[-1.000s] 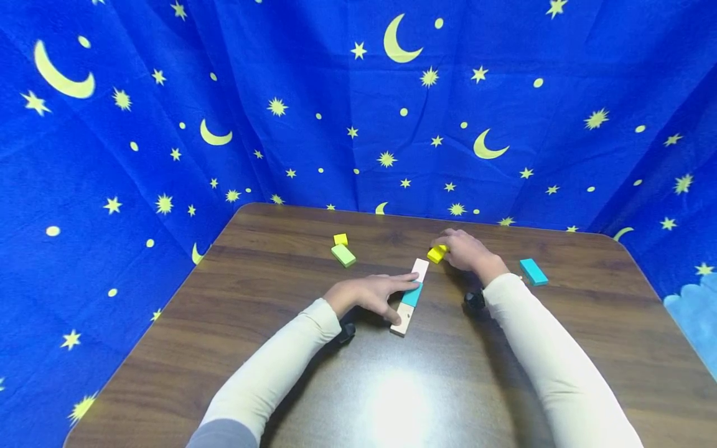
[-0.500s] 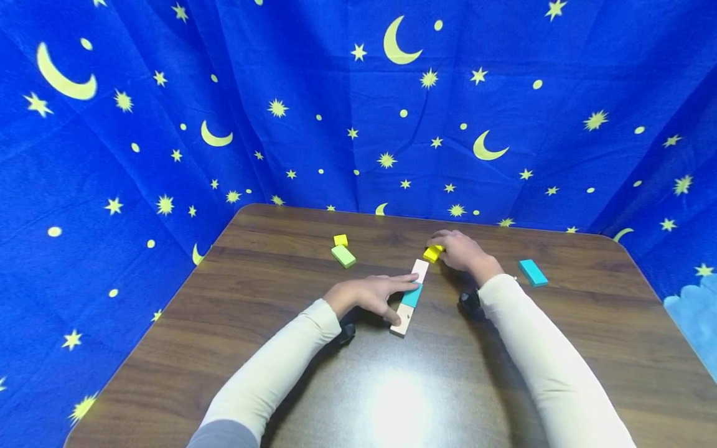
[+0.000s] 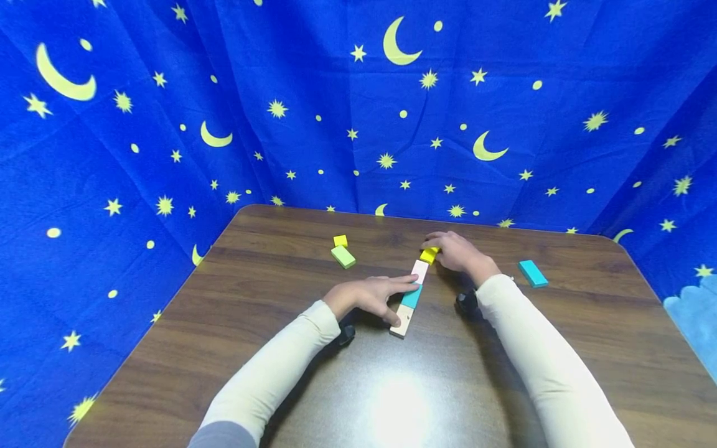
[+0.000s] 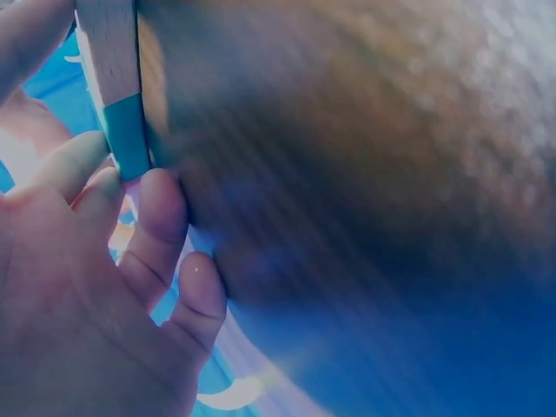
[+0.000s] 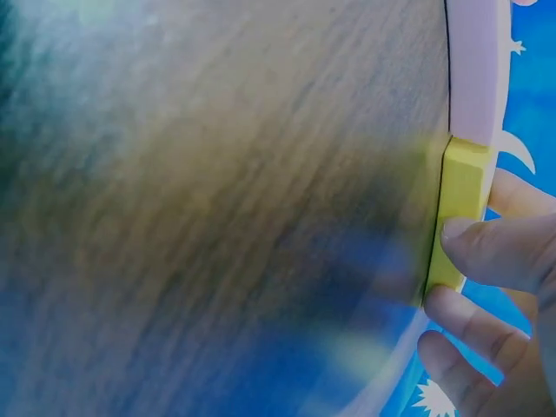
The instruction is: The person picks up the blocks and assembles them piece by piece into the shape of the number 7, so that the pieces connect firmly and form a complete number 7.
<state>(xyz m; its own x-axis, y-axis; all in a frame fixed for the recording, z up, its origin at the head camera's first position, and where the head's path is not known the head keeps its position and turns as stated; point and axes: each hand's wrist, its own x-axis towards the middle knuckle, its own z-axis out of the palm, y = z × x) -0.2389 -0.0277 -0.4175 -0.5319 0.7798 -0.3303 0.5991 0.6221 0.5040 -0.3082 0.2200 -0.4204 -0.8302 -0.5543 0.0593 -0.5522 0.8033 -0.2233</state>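
A row of three flat blocks lies on the wooden table: a plain wood block [image 3: 404, 315] nearest, a teal block [image 3: 411, 298] in the middle, a pale pink block [image 3: 421, 267] farthest. My left hand [image 3: 371, 295] rests along the row with fingers spread, thumb on the wood block and fingertips at the teal and pink ones. In the left wrist view, fingers partly cover the row beyond the teal block [image 4: 128, 139]. With my right hand [image 3: 458, 251] I pinch a yellow block [image 5: 462, 187], its end right at the pink block's end in the right wrist view.
On the table [image 3: 269, 267], a light green block [image 3: 343, 256] and a small yellow block [image 3: 340, 241] lie to the back left. A turquoise block [image 3: 533, 274] is at the right. A blue curtain [image 3: 313, 143] with moons and stars hangs behind the table.
My right hand has moved left with the yellow block, bringing it up to the far end of the pink block. The left hand has stayed in place.
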